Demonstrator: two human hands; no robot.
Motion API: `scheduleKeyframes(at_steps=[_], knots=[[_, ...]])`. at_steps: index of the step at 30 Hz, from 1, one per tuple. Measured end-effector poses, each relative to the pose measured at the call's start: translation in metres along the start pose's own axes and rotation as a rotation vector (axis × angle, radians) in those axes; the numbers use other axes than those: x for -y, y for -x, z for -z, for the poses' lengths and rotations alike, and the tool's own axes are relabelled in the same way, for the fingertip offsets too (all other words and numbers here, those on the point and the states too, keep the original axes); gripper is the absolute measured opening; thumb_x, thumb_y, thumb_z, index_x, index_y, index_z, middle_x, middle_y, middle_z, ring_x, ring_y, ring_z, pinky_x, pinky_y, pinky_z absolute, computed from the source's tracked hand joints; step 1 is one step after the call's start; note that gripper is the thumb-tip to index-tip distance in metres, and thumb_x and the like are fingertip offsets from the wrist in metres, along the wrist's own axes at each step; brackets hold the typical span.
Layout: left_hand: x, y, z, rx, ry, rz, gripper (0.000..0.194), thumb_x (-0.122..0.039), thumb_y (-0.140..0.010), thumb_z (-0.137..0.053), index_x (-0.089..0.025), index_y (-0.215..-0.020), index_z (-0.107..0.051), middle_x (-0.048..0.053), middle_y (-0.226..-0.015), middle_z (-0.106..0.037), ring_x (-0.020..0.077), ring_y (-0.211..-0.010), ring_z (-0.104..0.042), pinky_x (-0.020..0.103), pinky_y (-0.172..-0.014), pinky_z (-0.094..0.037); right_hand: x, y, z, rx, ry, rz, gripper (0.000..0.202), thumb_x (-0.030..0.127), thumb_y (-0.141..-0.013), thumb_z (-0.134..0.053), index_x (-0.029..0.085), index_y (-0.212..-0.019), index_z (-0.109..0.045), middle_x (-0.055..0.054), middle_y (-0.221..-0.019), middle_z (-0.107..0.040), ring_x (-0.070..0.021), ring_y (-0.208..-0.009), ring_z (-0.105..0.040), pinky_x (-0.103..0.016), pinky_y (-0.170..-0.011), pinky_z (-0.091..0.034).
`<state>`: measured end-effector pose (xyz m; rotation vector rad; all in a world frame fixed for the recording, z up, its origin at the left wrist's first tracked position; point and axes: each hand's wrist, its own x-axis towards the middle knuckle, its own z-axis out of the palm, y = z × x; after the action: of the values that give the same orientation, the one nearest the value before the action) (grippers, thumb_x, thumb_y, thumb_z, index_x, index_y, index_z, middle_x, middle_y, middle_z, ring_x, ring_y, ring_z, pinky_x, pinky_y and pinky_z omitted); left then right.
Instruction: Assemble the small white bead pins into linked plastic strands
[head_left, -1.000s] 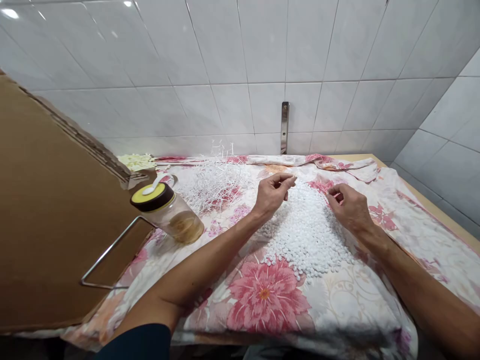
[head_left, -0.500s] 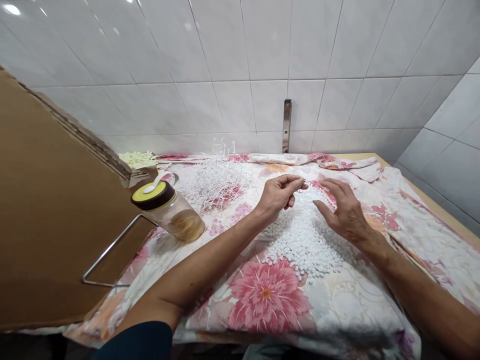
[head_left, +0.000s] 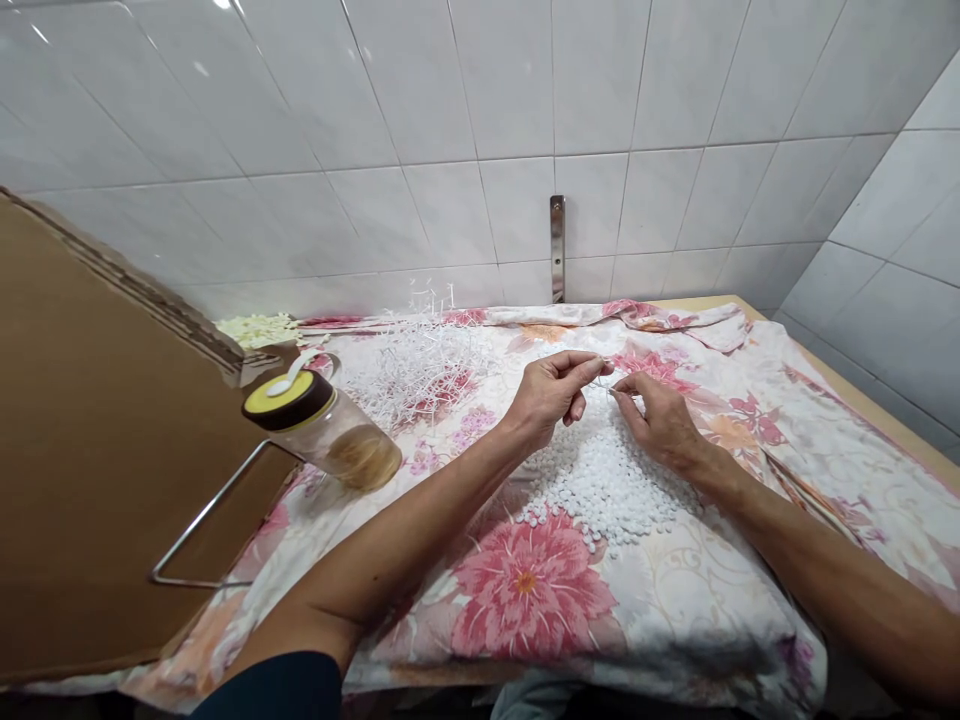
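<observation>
My left hand (head_left: 553,396) is closed in a pinch above the heap of small white pieces (head_left: 600,480). A tiny thin item shows at its fingertips, too small to name. Just to the right, my right hand (head_left: 660,418) also pinches, its thumb and forefinger close to the left fingertips; what it holds is too small to make out. The white pieces lie spread on the flowered cloth (head_left: 532,590) beneath both hands. Behind my left forearm is a loose tangle of thin white branching sticks (head_left: 427,365).
A bottle with a yellow and brown lid (head_left: 330,430) leans at the left, beside a large cardboard box (head_left: 112,450) and a bent metal rod (head_left: 210,508). Pale yellowish pieces (head_left: 259,330) lie by the wall. A metal bracket (head_left: 557,250) is fixed to the tiles.
My right hand has moved left and closed from spread fingers into a pinch near my left fingertips. The left hand keeps its pinch. The view has shifted slightly.
</observation>
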<state>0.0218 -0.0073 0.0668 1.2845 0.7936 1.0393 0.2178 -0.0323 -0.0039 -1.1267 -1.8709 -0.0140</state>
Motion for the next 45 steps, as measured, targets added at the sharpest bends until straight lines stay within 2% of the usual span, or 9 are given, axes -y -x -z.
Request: scheduleKeyframes(at_steps=[8,14,21,26,30,32,35,39,45], knots=[[-0.014,-0.008,0.019,-0.153,-0.206,-0.257,0.034,-0.039,-0.089,-0.073,-0.015,-0.113,-0.076,0.008,-0.097,-0.076,0.0057,-0.045,-0.058,0.020,-0.037,-0.040,0.001,-0.003,0.007,-0.060,-0.267,-0.267,0.023,0.043,-0.104,-0.055,0.022,-0.095,-0.058,-0.006,-0.088,-0.075,-0.0231,-0.082,-0.077,-0.037,-0.075,-0.061],[-0.006,-0.012,0.023,-0.103,-0.288,-0.213,0.031,-0.027,-0.089,-0.072,-0.014,-0.117,-0.074,0.014,-0.124,-0.072,0.0041,-0.049,-0.060,0.019,-0.037,-0.041,0.009,-0.005,0.011,-0.076,-0.373,-0.372,0.033,0.054,-0.101,-0.059,0.022,-0.095,-0.060,-0.006,-0.089,-0.074,-0.0240,-0.083,-0.078,-0.040,-0.076,-0.063],[0.000,-0.014,0.020,-0.049,-0.190,-0.062,0.040,-0.026,-0.089,-0.071,-0.009,-0.125,-0.068,0.018,-0.122,-0.069,0.0061,-0.055,-0.062,0.018,-0.039,-0.041,0.017,-0.007,0.014,-0.035,-0.475,-0.381,0.036,0.057,-0.099,-0.062,0.021,-0.095,-0.061,-0.006,-0.090,-0.074,-0.0234,-0.083,-0.077,-0.044,-0.081,-0.065],[-0.006,-0.012,0.026,0.015,-0.313,-0.237,0.062,-0.019,-0.082,-0.074,-0.024,-0.143,-0.061,0.016,-0.152,-0.054,0.0116,-0.081,-0.068,0.017,-0.050,-0.048,0.017,-0.006,0.015,0.002,-0.551,-0.393,0.033,0.054,-0.100,-0.063,0.021,-0.097,-0.061,-0.006,-0.092,-0.075,-0.0213,-0.080,-0.076,-0.043,-0.080,-0.064],[-0.003,-0.014,0.029,0.059,-0.489,-0.298,0.027,-0.027,-0.086,-0.074,-0.017,-0.110,-0.078,0.010,-0.110,-0.074,0.0126,-0.080,-0.064,0.018,-0.055,-0.048,0.017,-0.006,0.015,0.013,-0.597,-0.412,0.031,0.051,-0.100,-0.063,0.021,-0.098,-0.060,-0.006,-0.095,-0.075,-0.0186,-0.076,-0.073,-0.039,-0.075,-0.063],[0.000,-0.015,0.029,0.035,-0.507,-0.266,0.025,-0.032,-0.086,-0.076,-0.015,-0.104,-0.078,0.006,-0.086,-0.071,0.0102,-0.067,-0.059,0.019,-0.052,-0.045,0.018,-0.007,0.015,0.002,-0.627,-0.432,0.031,0.051,-0.099,-0.065,0.021,-0.097,-0.060,-0.006,-0.095,-0.075,-0.0178,-0.074,-0.072,-0.038,-0.072,-0.063],[0.002,-0.017,0.028,-0.009,-0.378,-0.232,0.036,-0.034,-0.085,-0.078,-0.013,-0.113,-0.074,0.001,-0.076,-0.064,0.0066,-0.053,-0.053,0.019,-0.045,-0.041,0.019,-0.009,0.016,-0.021,-0.674,-0.466,0.032,0.052,-0.098,-0.066,0.021,-0.095,-0.060,-0.005,-0.092,-0.073,-0.0167,-0.072,-0.069,-0.037,-0.070,-0.063],[0.007,-0.019,0.025,-0.049,-0.188,-0.163,0.040,-0.031,-0.088,-0.072,-0.011,-0.123,-0.065,0.006,-0.093,-0.068,0.0052,-0.050,-0.058,0.018,-0.040,-0.043,0.016,-0.011,0.017,-0.044,-0.728,-0.510,0.032,0.052,-0.095,-0.069,0.021,-0.092,-0.061,-0.002,-0.085,-0.070,-0.0151,-0.068,-0.065,-0.035,-0.066,-0.062],[0.019,-0.017,0.019,0.097,-0.204,-0.074,0.038,-0.015,-0.086,-0.066,-0.013,-0.124,-0.062,0.019,-0.140,-0.062,0.0042,-0.052,-0.063,0.018,-0.039,-0.045,0.011,-0.013,0.019,-0.029,-0.853,-0.590,0.036,0.054,-0.090,-0.074,0.022,-0.086,-0.059,0.001,-0.081,-0.065,-0.0134,-0.063,-0.062,-0.032,-0.062,-0.058]])
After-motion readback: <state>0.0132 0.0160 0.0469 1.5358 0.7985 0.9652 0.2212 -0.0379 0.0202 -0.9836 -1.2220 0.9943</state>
